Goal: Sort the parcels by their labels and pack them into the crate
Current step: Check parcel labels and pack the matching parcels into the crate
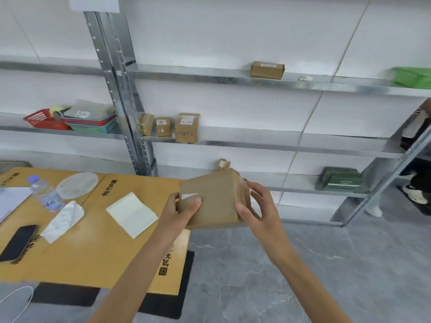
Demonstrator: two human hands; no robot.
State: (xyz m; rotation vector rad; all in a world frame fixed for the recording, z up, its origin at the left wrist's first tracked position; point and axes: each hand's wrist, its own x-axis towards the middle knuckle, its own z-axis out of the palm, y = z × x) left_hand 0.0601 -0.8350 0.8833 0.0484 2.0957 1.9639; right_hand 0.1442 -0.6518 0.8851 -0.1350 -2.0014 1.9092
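Above the worktop's (93, 252) right edge, I see a brown parcel (217, 201) held in the air. My left hand (184, 209) grips its left side, thumb across the front. My right hand (256, 206) grips its right side, fingers curled. Three shelf parcels (186, 127) stand on the middle shelf (279, 145).

A single wide-angle view comes from the person's head and looks forward and down. It sits close to the hands: the left hand (179, 209) and right hand (256, 206) hold a parcel (214, 199) near frame centre, with the forearms entering from the bottom edge. Farther off, the camera faces a rack (121, 89) against a white wall (233, 31); the rack's post leans and its shelves slant across the frame. A table (98, 241) fills the lower left and the floor (326, 264) the lower right.
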